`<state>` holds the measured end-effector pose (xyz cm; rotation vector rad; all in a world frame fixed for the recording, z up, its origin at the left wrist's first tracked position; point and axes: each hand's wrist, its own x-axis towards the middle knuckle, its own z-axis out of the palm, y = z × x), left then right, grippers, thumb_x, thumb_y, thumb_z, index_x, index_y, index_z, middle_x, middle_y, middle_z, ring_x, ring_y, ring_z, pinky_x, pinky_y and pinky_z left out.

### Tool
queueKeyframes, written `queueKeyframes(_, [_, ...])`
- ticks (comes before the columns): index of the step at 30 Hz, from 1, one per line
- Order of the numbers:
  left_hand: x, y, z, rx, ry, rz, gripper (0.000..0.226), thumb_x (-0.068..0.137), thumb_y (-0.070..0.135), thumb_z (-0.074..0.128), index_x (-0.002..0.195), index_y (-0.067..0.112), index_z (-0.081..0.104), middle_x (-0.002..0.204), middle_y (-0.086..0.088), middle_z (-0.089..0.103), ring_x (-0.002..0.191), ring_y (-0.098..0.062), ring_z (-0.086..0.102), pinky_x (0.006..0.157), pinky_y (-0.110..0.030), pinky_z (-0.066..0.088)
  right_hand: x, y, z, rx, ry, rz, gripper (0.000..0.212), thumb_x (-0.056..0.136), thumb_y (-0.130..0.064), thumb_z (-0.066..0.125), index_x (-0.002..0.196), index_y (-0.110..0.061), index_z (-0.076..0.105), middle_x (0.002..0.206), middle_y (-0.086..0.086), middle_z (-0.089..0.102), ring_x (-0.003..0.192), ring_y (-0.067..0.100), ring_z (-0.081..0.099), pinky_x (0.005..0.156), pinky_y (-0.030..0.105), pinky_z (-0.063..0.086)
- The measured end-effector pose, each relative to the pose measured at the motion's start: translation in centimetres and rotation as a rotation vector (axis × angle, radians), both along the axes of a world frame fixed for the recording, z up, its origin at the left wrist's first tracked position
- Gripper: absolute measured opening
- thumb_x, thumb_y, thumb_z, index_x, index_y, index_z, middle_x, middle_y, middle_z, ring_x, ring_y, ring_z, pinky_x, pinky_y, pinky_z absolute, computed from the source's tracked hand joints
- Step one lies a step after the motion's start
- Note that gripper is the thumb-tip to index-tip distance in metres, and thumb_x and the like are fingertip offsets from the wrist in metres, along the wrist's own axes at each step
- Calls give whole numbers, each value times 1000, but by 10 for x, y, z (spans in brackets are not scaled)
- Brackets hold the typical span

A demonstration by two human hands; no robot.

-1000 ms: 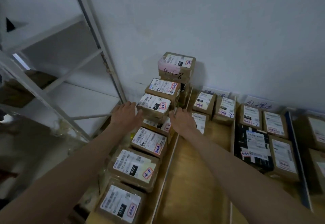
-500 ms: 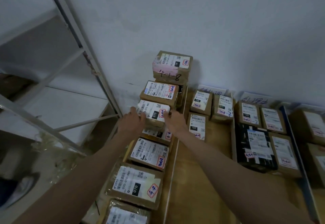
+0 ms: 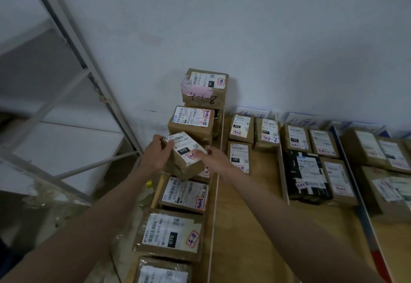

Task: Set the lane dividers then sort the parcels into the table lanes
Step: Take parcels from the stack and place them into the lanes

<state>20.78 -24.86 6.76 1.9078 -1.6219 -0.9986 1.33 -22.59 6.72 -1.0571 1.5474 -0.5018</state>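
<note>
A small brown parcel (image 3: 183, 154) with a white label marked 070 is lifted and tilted above the leftmost table lane. My left hand (image 3: 155, 154) grips its left side and my right hand (image 3: 211, 157) holds its right side, thumb on the label. Behind it stand two stacked parcels (image 3: 191, 120) and a taller one marked 4-1-8 (image 3: 204, 88) against the wall. More labelled parcels (image 3: 184, 195) lie in the same lane toward me. A thin white lane divider (image 3: 216, 185) runs along the lane's right edge.
The wooden table (image 3: 251, 216) holds further lanes to the right with several parcels, among them a black one (image 3: 308, 177), split by another white divider (image 3: 282, 171) and a blue divider (image 3: 355, 185). A grey metal rack (image 3: 73, 64) stands at the left, by the white wall.
Both hands closed on the 070 parcel and lifted it off the stack, tilting it toward me. The view shifted slightly.
</note>
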Motion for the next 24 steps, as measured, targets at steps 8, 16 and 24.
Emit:
queueKeyframes(8, [-21, 7, 38, -81, 28, -179, 43, 105, 35, 39, 143, 14, 37, 121, 0, 58, 109, -22, 60, 81, -25, 45, -14, 19, 42, 45, -98, 2, 49, 95, -46, 57, 129, -11, 59, 120, 4, 68, 107, 18, 66, 87, 30, 58])
queueKeyframes(16, [-48, 28, 56, -158, -102, -452, 57, 101, 57, 27, 143, 22, 42, 142, -7, 54, 130, -29, 52, 108, -51, 41, -51, 65, 75, 45, 29, -142, 42, 98, -40, 54, 128, -11, 55, 120, 5, 65, 114, 22, 60, 96, 38, 52])
queueKeyframes(24, [-73, 70, 57, -332, -576, -663, 50, 103, 50, 28, 134, 18, 50, 136, -8, 55, 120, -27, 54, 97, -42, 45, -95, 150, 78, -27, 213, -414, 33, 101, -36, 48, 103, -5, 60, 89, 5, 67, 86, 20, 66, 78, 31, 54])
